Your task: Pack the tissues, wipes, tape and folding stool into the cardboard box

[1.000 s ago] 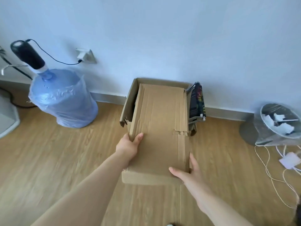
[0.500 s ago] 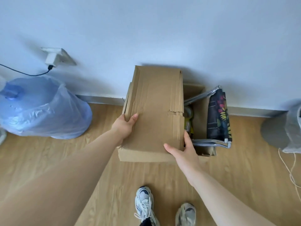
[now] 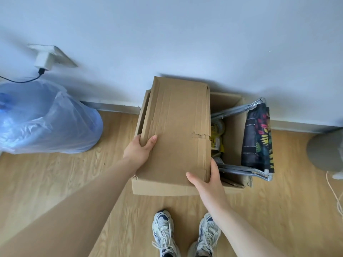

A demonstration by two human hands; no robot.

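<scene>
Vs half a sec ago: view sits closer over the cardboard box (image 3: 161, 188), both shoes (image 3: 164, 232) now fully in frame; hands barely shifted. Left hand (image 3: 138, 151) grips the flap's (image 3: 176, 130) left edge, fingers curled under, thumb on top. Right hand (image 3: 207, 180) holds the flap's near-right corner, thumb spread over the top, fingers around the edge. One box, on the floor against the wall. One folding stool (image 3: 257, 138) (leaf print) stands in its right side; tape roll (image 3: 217, 127) beside it.

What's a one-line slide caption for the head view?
Both hands, left hand and right hand, fold a flap over the cardboard box, folding stool poking out.
</scene>
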